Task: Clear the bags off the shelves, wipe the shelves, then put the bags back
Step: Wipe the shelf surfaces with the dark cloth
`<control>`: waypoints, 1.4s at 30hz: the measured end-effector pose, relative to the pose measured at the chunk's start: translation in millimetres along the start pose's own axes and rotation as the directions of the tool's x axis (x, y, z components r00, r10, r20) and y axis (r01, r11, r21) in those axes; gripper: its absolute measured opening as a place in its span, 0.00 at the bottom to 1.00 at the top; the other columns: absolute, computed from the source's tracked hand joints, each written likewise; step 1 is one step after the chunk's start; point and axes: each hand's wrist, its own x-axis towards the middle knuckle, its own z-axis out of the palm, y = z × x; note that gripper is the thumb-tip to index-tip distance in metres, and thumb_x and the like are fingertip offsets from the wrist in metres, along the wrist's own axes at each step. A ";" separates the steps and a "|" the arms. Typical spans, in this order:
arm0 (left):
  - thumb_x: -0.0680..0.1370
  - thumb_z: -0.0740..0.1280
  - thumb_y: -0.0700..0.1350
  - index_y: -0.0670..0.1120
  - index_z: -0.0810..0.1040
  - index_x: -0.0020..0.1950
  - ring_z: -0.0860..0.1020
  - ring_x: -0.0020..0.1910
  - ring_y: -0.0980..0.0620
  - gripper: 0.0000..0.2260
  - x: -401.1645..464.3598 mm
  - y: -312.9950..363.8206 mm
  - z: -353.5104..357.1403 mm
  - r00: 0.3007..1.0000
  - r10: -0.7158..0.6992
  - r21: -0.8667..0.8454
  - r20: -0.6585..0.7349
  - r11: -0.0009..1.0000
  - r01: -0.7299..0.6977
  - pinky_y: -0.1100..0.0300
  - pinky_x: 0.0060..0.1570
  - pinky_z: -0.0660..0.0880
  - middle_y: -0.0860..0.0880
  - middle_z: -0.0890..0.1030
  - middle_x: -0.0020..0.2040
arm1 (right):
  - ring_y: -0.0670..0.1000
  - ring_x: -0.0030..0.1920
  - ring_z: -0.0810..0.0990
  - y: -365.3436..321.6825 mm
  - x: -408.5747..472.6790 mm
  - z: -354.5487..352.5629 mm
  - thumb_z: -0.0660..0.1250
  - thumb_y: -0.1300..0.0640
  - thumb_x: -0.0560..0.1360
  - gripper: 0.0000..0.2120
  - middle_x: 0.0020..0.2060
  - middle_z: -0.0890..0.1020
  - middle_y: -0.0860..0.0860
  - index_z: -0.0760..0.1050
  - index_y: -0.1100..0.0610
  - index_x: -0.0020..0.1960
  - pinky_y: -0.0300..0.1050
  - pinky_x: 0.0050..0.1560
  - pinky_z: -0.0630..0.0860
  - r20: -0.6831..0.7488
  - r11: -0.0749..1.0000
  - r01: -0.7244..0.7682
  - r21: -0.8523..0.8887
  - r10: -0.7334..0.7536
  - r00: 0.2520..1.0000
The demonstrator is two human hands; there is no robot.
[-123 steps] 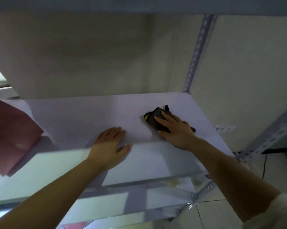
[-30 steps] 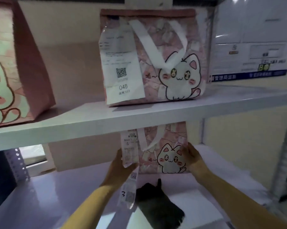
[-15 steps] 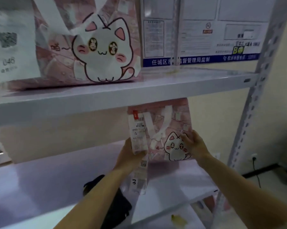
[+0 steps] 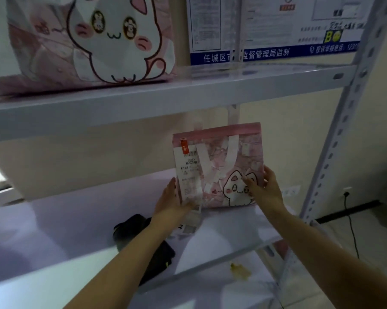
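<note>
A small pink cat-print bag (image 4: 223, 161) with white handles and a long paper receipt stands upright at the right end of the middle shelf (image 4: 54, 219). My left hand (image 4: 172, 201) grips its lower left side over the receipt. My right hand (image 4: 266, 188) holds its right edge, thumb on the cat print. A black wiping cloth (image 4: 130, 226) lies on the same shelf, partly hidden under my left forearm. A larger pink cat bag (image 4: 92, 41) stands on the upper shelf (image 4: 188, 99).
A perforated grey upright (image 4: 335, 141) frames the shelf on the right. Printed notices (image 4: 277, 27) hang on the wall behind the upper shelf. A wall socket and black cable (image 4: 350, 210) sit low right. A lower shelf (image 4: 210, 286) carries a small yellow scrap.
Four seconds ago my right hand wiped the bare shelf with the cloth. Since then both hands have taken the small bag and carried it rightward along the middle shelf; the cloth lies loose.
</note>
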 end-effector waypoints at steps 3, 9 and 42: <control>0.76 0.69 0.50 0.46 0.56 0.75 0.67 0.69 0.47 0.33 -17.2 -3.1 -9.7 0.997 0.063 0.107 0.036 0.992 -0.066 0.57 0.63 0.66 0.47 0.66 0.72 | 0.40 0.53 0.74 -6.6 -21.4 1.3 0.71 0.56 0.74 0.34 0.60 0.73 0.47 0.57 0.54 0.74 0.30 0.51 0.71 -0.021 0.999 0.043 0.017 -0.043 0.999; 0.75 0.62 0.61 0.44 0.58 0.76 0.62 0.73 0.46 0.35 -42.2 -39.9 -40.7 0.959 0.281 0.413 0.043 0.869 -0.273 0.52 0.72 0.57 0.45 0.64 0.74 | 0.45 0.63 0.67 -9.9 -60.5 17.3 0.72 0.50 0.72 0.37 0.67 0.66 0.49 0.58 0.53 0.75 0.40 0.62 0.64 -0.097 0.993 0.057 -0.107 -0.067 0.993; 0.70 0.43 0.74 0.60 0.61 0.74 0.54 0.76 0.52 0.36 -137.0 -273.1 -183.6 0.999 0.039 0.598 -0.022 0.801 -0.018 0.46 0.73 0.51 0.56 0.59 0.77 | 0.54 0.76 0.51 0.4 -139.4 264.1 0.50 0.41 0.80 0.25 0.77 0.51 0.44 0.49 0.38 0.75 0.61 0.71 0.55 0.609 0.283 0.563 -0.776 0.104 0.787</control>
